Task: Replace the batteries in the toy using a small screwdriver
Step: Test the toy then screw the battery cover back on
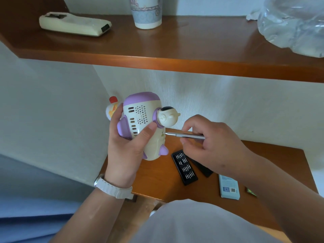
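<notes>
A wooden shelf (192, 50) ran across the far part of the scene. On its left lay a cream, remote-shaped device (73, 23), flat, with a dark window at its right end. A patterned paper cup (147, 13) stood upright near the middle, well apart from the device. A crumpled clear plastic bag (294, 23) sat at the far right. Below the shelf was a pale textured wall (228, 95), and against it a lower wooden table (157, 176). A small white figure with a red cap (112, 107) stood at the table's far left. Near the right edge lay a pale blue box (228, 187) with a barcode, and just beside it a small dark item (251, 192), too small to identify. Blue fabric (26, 216) filled the near left.
</notes>
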Motion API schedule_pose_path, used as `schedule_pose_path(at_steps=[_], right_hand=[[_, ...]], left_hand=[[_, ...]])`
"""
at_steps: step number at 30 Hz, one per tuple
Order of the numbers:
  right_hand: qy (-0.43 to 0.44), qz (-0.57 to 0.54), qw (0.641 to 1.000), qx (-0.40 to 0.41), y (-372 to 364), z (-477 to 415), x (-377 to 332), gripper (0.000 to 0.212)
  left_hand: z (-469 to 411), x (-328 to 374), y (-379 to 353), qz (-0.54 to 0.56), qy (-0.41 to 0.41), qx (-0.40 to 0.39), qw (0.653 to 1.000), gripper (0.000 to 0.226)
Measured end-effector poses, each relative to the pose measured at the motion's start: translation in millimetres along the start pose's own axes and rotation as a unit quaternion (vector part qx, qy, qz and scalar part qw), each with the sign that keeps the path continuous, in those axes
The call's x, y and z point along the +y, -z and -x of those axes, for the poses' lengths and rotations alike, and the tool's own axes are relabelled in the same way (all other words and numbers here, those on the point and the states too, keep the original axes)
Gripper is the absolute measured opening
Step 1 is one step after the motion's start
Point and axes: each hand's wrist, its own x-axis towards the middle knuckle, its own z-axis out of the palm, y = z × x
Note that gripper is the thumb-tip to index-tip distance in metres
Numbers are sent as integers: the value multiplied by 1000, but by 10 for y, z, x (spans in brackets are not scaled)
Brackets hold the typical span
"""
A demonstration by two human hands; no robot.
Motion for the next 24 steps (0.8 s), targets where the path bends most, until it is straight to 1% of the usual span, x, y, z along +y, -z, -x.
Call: schedule_pose_path(at_steps=[3,6,10,13,15,17,19,21,24], right_hand=[[2,17,1000,-9,8,-1,-8,21],[-3,2,1000,-27,25,-5,-13,17],[-7,-9,999,-33,27,0,-25,2],[-4,-9,1000,-21,44,-10,-14,19],[12,9,1000,-11,44,-19,-5,26],[31,17,999,-1,28,-23,11,25],[32,14,999,-3,6,-21,6,19],[11,10,1000,-17,-7,-14,-1,6],[18,25,1000,-7,-9,-5,-2,18]], left_hand=[[7,0,10,0,-1,1,1000,87],[18,2,19,-1,-1,4,1000,89],[31,-16,46,-3,-1,6,1000,84],[40,-40,56,-3,-4,7,1000,82],[38,-55,57,2,0,9,1000,81],[33,-65,54,5,3,9,1000,81],[32,-66,51,8,7,8,1000,82],[29,-67,44,9,9,7,1000,82],[24,-72,35,7,8,7,1000,81]])
